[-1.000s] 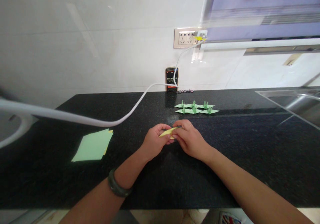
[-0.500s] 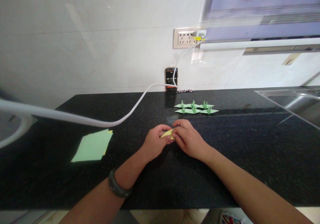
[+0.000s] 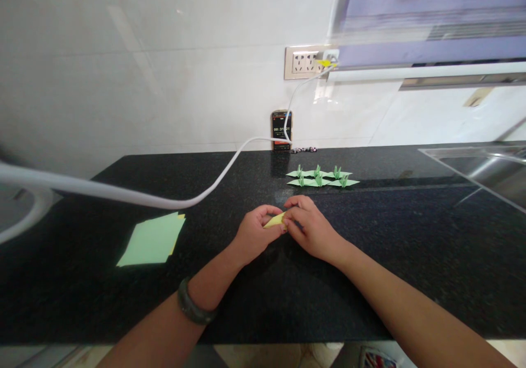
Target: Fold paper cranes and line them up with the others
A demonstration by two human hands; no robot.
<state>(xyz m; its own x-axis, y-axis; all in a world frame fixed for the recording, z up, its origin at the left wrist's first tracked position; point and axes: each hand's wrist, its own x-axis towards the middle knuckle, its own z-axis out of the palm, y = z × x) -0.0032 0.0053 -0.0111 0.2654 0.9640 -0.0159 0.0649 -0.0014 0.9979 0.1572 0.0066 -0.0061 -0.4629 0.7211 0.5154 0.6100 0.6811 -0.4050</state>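
A small piece of folded yellow paper [image 3: 274, 221] is held between both hands above the dark countertop. My left hand [image 3: 257, 231] grips its left side, thumb in front and fingers behind. My right hand [image 3: 310, 226] pinches the right end, where the fingers hide part of the folds. Just beyond my hands stand several green paper cranes [image 3: 319, 180], set in two close rows with their wings spread. To the left lies a stack of square paper sheets [image 3: 152, 240], light green on top with yellow edges showing beneath.
A phone [image 3: 281, 129] showing a running timer leans on the wall. Its white cable [image 3: 222, 179] crosses the left side of the black counter [image 3: 230, 302] and rises to a wall socket [image 3: 303, 62]. At the far right is a metal sink [image 3: 497, 173].
The yellow paper has tilted slightly in my fingers, and less of its right end shows. My hands have barely shifted.
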